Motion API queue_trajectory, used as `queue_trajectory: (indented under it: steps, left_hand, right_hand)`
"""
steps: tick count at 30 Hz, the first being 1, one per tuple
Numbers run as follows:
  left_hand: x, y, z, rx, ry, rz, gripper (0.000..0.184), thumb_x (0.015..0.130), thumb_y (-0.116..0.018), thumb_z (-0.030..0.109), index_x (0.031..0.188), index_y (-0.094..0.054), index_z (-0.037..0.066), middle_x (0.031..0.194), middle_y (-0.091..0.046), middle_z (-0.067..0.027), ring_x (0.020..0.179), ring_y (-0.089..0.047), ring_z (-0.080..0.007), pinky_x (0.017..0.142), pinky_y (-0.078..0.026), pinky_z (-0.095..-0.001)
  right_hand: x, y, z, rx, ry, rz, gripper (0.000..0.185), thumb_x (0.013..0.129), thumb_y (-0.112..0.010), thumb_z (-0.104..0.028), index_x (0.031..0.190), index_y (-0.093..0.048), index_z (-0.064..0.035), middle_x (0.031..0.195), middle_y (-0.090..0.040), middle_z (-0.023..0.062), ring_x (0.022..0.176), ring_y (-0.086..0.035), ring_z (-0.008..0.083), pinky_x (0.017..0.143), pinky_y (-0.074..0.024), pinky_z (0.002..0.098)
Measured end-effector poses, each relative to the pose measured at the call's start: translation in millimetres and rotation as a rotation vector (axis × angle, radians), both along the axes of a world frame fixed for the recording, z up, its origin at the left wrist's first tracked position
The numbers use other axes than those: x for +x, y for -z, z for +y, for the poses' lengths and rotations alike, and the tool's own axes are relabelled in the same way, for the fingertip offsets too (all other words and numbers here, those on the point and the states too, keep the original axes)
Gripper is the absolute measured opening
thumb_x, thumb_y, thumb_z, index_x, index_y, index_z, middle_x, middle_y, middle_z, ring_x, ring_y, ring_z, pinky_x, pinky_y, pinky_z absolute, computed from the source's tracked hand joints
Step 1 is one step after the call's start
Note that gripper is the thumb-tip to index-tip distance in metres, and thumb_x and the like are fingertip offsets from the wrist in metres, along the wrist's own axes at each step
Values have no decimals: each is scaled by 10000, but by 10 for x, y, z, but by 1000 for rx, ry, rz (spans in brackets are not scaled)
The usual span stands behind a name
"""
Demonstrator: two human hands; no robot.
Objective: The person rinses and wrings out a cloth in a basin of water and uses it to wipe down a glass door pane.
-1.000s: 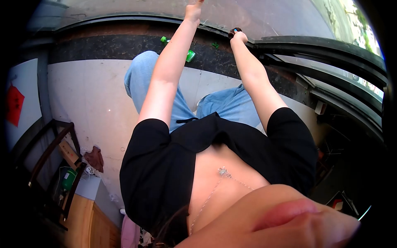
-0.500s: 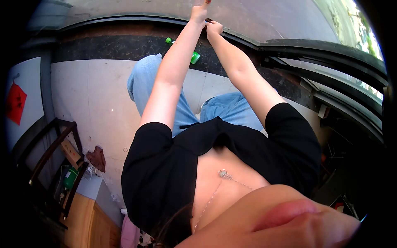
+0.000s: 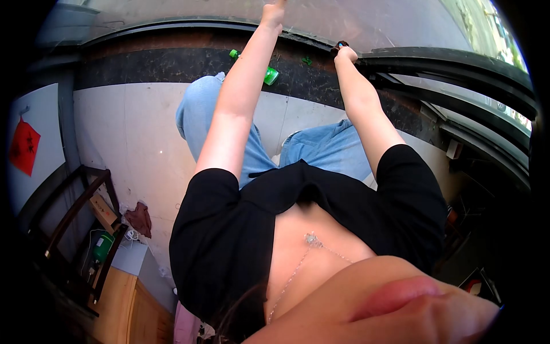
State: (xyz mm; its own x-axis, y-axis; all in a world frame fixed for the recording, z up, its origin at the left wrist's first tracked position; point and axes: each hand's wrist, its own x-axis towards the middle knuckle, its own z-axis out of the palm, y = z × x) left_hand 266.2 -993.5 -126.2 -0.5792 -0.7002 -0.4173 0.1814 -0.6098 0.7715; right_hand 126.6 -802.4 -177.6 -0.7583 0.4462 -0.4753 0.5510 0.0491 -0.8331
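Note:
My left hand (image 3: 274, 15) is raised to the top edge of the view, in front of the glass pane (image 3: 366, 28); its fingers are mostly cut off. By the right part of the window's lower frame, my right hand (image 3: 347, 55) is closed round a small dark brown object (image 3: 337, 48) with a blue spot; its kind I cannot make out. A green bottle (image 3: 271, 75) with a green cap lies on the dark stone ledge (image 3: 154, 66), partly hidden behind my left forearm. Small green bits (image 3: 307, 60) lie between my arms.
A black window frame (image 3: 447, 66) runs along the right. At lower left are a dark wooden chair (image 3: 74, 212), a wooden cabinet (image 3: 146, 309), a brown cloth (image 3: 139, 219) and a green container (image 3: 103, 246). A red paper (image 3: 26, 146) hangs on the left.
My right hand has moved right, away from my left hand, along the window's lower edge with the dark object. The green bits now show. My left hand has shifted slightly up and left.

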Motion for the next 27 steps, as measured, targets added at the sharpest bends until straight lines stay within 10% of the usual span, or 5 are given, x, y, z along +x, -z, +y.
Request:
queue_trajectory:
  steps: [16, 19, 27]
  left_hand:
    - [-48, 227, -72, -70, 7, -1, 781, 499, -657, 637, 821, -474, -51, 715, -395, -16, 688, -340, -112, 723, -299, -273]
    - [57, -361, 78, 88, 81, 170, 626, 767, -542, 430, 1233, -347, 60, 1203, -408, -130, 1099, -373, -201, 924, -283, -378]
    - [14, -201, 63, -200, -59, 95, 708, 725, -591, 455, 1246, -330, 53, 1161, -443, -108, 1061, -386, -206, 896, -308, -329]
  right_hand:
    - [832, 391, -1070, 252, -724, 8, 239, 580, -701, -48, 810, -646, -13, 834, -618, 136, 717, -601, 202, 664, -488, 285]
    - [913, 341, -1141, 218, -791, 42, 235, 602, -683, -53, 831, -646, -15, 809, -625, 111, 690, -592, 170, 679, -469, 277]
    - [349, 346, -421, 48, -392, -48, 171, 625, -640, 62, 794, -634, 36, 785, -611, 122, 628, -575, 178, 566, -502, 287]
